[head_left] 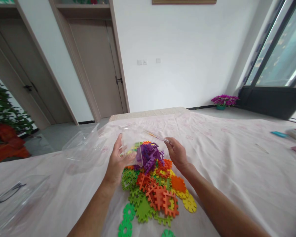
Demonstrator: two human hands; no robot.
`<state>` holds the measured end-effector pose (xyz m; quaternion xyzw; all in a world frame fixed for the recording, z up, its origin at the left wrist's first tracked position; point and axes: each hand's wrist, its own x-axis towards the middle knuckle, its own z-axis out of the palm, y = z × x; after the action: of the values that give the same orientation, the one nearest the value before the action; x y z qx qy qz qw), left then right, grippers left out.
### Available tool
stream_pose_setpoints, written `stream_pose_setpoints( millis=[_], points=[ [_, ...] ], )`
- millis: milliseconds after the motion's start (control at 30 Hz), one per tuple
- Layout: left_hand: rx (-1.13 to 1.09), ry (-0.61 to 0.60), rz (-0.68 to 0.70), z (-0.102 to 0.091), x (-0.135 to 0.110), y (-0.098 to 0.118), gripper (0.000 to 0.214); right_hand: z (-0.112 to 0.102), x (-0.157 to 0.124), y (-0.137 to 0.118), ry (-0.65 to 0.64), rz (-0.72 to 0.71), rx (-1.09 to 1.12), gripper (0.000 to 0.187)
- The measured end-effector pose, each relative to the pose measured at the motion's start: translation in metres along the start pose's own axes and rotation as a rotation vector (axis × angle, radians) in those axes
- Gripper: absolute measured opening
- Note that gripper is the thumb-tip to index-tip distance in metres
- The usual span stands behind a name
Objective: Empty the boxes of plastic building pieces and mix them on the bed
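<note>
My left hand (118,163) and my right hand (177,153) both grip a clear plastic box (134,144), tipped toward me over the table. Purple toy pieces (150,156) spill from its mouth. Below lies a pile of flat interlocking plastic pieces (155,192) in orange, green, yellow and red, on the pink-patterned tablecloth (224,158). My left hand wraps the box's left side, my right holds its right rim.
A second clear plastic container (82,146) lies to the left of the box. Another clear lidded container (17,200) sits at the near left. Small items (294,135) lie at the far right edge. Doors, a potted plant and a window surround the table.
</note>
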<state>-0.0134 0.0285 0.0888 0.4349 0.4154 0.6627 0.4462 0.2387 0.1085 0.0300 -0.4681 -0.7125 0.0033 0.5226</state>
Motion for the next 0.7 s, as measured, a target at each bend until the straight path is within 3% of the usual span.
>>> stream_pose_setpoints(
  millis=[233,433,567,700],
  points=[
    [-0.363,0.006,-0.301,-0.02,0.014,0.01,0.058,-0.009,0.007,-0.02,0.112,-0.184,0.169,0.023],
    [-0.595,-0.252,-0.566,-0.025,0.014,0.01,0.057,-0.021,0.014,-0.04,0.023,-0.403,0.178,0.025],
    [-0.622,-0.305,-0.637,-0.026,0.014,-0.004,0.067,-0.021,0.014,-0.043,-0.057,-0.476,0.157,0.032],
    [-0.594,-0.424,-0.617,-0.032,0.015,-0.016,0.065,-0.022,0.013,-0.05,-0.104,-0.517,0.155,0.033]
  ],
)
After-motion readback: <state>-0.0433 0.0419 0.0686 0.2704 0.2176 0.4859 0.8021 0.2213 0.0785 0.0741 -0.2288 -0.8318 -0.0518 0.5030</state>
